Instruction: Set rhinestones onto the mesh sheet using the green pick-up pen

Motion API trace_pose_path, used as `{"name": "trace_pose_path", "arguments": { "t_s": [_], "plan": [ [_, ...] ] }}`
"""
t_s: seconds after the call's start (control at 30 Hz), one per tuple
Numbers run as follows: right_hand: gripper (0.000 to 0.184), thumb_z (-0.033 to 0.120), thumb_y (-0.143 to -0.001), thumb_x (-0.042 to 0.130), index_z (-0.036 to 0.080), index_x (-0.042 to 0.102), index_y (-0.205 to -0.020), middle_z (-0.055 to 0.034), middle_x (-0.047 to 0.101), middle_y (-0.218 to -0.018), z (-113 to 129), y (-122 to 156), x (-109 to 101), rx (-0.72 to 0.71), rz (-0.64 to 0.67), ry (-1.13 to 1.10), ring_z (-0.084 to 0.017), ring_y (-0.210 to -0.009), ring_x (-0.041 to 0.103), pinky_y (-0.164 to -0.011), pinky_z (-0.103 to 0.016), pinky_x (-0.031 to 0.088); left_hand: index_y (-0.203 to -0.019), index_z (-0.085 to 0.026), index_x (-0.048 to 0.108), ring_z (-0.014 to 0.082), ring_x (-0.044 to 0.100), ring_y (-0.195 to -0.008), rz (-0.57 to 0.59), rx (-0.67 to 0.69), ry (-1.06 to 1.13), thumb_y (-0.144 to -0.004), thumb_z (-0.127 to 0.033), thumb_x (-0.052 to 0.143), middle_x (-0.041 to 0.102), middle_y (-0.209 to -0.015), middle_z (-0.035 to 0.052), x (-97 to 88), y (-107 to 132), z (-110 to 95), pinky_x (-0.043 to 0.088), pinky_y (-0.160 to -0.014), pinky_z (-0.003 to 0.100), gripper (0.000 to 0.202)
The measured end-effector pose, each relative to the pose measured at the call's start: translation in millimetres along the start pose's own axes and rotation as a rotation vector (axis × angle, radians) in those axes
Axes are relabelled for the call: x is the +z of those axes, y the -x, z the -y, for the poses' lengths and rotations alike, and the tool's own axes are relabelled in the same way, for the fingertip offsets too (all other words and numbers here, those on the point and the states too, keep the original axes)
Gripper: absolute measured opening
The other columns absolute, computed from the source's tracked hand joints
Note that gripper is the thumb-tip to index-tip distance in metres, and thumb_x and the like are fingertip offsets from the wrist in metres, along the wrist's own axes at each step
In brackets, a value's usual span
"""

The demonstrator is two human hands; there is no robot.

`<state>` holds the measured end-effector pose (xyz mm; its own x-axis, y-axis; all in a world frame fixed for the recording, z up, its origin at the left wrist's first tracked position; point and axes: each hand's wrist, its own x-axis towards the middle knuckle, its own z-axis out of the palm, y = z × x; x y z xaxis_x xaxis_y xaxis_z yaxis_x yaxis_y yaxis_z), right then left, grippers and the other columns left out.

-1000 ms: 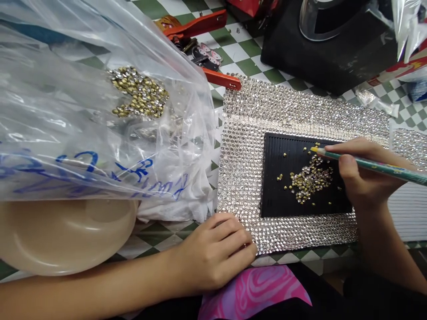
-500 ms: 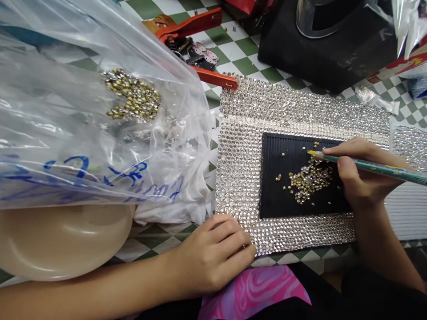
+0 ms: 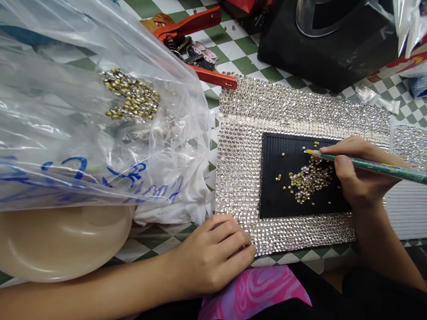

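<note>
My right hand [image 3: 358,171] pinches a green pencil [image 3: 376,166] with a yellow tip, which hovers over a black ridged tray [image 3: 276,200]. Small gold-backed stones [image 3: 308,178] lie scattered on that tray. The tray rests on a sheet covered in rows of clear rhinestones [image 3: 240,169]. My left hand [image 3: 215,255] is curled, fingertips pressing on the sheet's near left corner, with nothing I can make out inside it.
A large clear plastic bag [image 3: 100,115] with blue writing holds more gold stones at the left. A beige bowl [image 3: 63,242] sits under it. Red pliers [image 3: 196,26], a black box [image 3: 330,49] and a green checked tablecloth [image 3: 156,238] lie beyond.
The pencil tip has slid slightly left and up over the tray. My left hand has stayed put.
</note>
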<state>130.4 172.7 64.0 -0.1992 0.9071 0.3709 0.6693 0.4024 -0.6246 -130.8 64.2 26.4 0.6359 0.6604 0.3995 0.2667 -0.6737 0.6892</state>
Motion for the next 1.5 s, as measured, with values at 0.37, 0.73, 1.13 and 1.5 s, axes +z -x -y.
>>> {"name": "trace_pose_path", "arguments": {
  "t_s": [0.37,0.73,1.13,1.5],
  "plan": [
    [0.019,0.015,-0.075,0.054,0.023,0.068,-0.085,0.0,0.066,-0.077,11,-24,-2,-0.036,-0.031,0.072,-0.012,-0.068,0.06,-0.063,-0.031,0.045,-0.088,-0.01,0.063,0.0147,0.048,-0.079,0.009,0.0,0.004,-0.09,-0.009,0.039,0.061,-0.083,0.0034,-0.3,2,-1,0.038,-0.078,0.032,0.025],
    [0.016,0.017,-0.077,0.055,0.02,0.065,-0.09,0.0002,0.067,-0.087,-5,-46,23,-0.091,0.185,0.063,-0.013,-0.08,0.062,-0.077,-0.033,0.05,-0.089,-0.01,0.063,0.0148,0.049,-0.08,0.012,-0.006,-0.001,-0.09,-0.009,0.039,0.061,-0.084,0.0035,0.1,1,0,0.039,-0.079,0.033,0.024],
    [0.018,0.018,-0.078,0.055,0.021,0.066,-0.091,0.0005,0.067,-0.087,7,-42,9,-0.059,0.109,0.087,-0.013,-0.077,0.063,-0.074,-0.033,0.049,-0.088,-0.01,0.063,0.0153,0.049,-0.08,-0.003,0.007,0.013,-0.09,-0.01,0.039,0.062,-0.085,0.0043,-0.1,2,-1,0.038,-0.079,0.033,0.024],
    [0.016,0.022,-0.07,0.057,0.029,0.069,-0.077,0.0019,0.066,-0.068,-4,10,-3,0.02,-0.25,0.071,-0.017,-0.059,0.06,-0.052,-0.035,0.04,-0.089,-0.01,0.063,0.015,0.049,-0.079,0.016,-0.005,-0.008,-0.091,-0.009,0.036,0.062,-0.082,0.0044,-2.3,-1,-1,0.037,-0.079,0.032,0.027]
  ]
}}
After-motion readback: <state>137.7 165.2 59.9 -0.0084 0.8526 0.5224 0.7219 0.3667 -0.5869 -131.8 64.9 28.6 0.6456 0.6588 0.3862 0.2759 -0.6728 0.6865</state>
